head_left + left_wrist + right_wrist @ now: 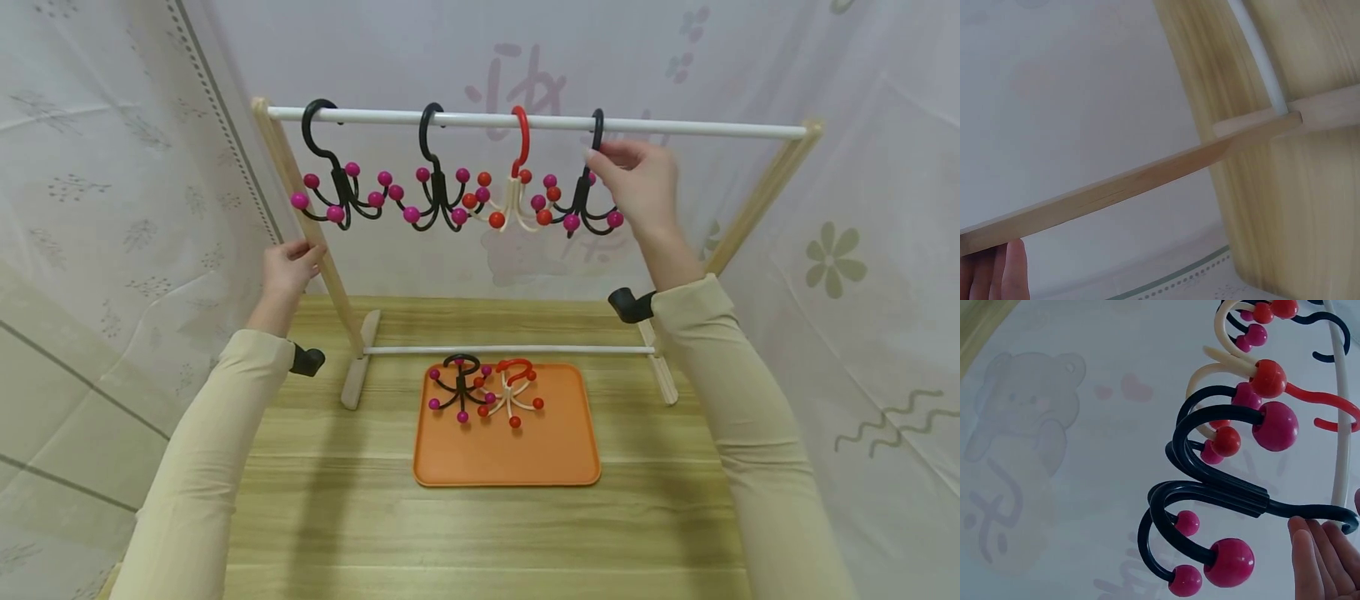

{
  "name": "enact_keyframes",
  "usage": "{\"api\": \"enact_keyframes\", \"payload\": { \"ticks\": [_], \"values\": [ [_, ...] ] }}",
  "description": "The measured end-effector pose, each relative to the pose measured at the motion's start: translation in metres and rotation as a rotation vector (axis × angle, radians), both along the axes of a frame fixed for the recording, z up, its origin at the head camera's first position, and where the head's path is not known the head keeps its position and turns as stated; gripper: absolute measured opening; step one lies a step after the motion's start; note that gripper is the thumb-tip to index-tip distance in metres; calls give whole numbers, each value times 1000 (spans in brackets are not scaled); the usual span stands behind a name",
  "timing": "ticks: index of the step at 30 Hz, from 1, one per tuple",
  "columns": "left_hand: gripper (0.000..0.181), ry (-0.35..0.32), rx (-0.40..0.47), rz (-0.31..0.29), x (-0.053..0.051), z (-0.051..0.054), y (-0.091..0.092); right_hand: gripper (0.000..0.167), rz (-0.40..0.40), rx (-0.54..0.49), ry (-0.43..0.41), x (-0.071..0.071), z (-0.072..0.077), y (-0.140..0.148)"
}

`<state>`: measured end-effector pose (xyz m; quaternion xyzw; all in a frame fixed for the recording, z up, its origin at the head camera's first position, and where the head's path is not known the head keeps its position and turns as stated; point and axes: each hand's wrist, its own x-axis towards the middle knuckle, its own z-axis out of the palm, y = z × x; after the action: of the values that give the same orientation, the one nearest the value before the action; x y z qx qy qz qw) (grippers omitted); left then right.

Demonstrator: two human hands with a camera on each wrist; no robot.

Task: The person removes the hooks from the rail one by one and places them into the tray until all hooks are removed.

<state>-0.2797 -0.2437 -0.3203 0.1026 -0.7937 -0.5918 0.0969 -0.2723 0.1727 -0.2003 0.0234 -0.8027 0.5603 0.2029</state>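
My right hand (pixel 637 179) pinches the hook of a black multi-arm hanger (pixel 581 198) with magenta ball tips; the hook is over the white top rail (pixel 697 127). In the right wrist view the fingers (pixel 1310 562) touch its hook beside the rail. Just left hangs a cream hanger (pixel 513 196) with a red hook and red balls. Two more black hangers with magenta balls hang farther left, one mid-rail (pixel 438 192) and one near the left end (pixel 342 190). My left hand (pixel 288 267) holds the rack's left wooden post (pixel 1104 190).
An orange tray (pixel 510 462) on the wooden table holds a black hanger (pixel 461 385) and a cream hanger with a red hook (pixel 510 396). The rack's lower white bar (pixel 420 350) runs behind it. Patterned curtains (pixel 862 167) surround the table.
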Motion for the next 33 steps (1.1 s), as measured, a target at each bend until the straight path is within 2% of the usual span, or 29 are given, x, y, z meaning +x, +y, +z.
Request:
{"api": "enact_keyframes", "payload": {
  "ticks": [3, 15, 20, 33],
  "values": [
    [48, 0, -10, -5, -1, 0, -1, 34, -11, 9, -3, -3, 1, -2],
    [46, 18, -9, -3, -2, -1, -1, 29, -54, 66, 74, -8, 3, -2],
    [45, 21, -13, -1, -1, -2, -1, 27, -81, 77, 57, -10, 2, 1],
    [45, 15, -24, 4, -1, -2, -1, 27, -53, -13, 39, -8, 7, 8]
  ]
}}
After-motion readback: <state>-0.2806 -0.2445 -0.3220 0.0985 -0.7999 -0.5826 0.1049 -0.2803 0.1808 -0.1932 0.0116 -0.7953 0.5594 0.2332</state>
